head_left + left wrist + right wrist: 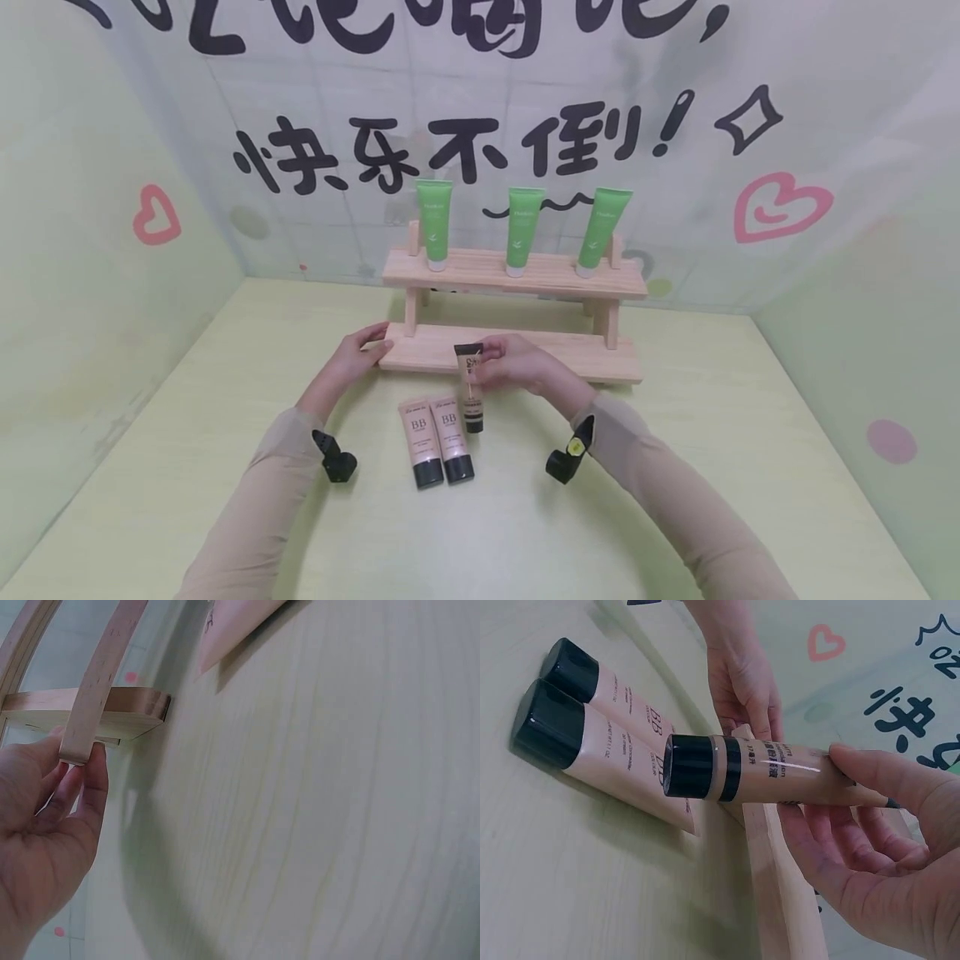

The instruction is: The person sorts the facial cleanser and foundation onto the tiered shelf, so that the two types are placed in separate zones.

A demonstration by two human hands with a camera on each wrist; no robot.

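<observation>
A person's right hand pinched a tan tube between thumb and fingers, its black cap toward the wearer, at the front edge of the lower board of a wooden rack. The left hand gripped that board's left end. Two pink tubes marked "BB" lay side by side on the table; three green tubes stood apart on the upper board.

Six tubes (three green), one shelf
</observation>
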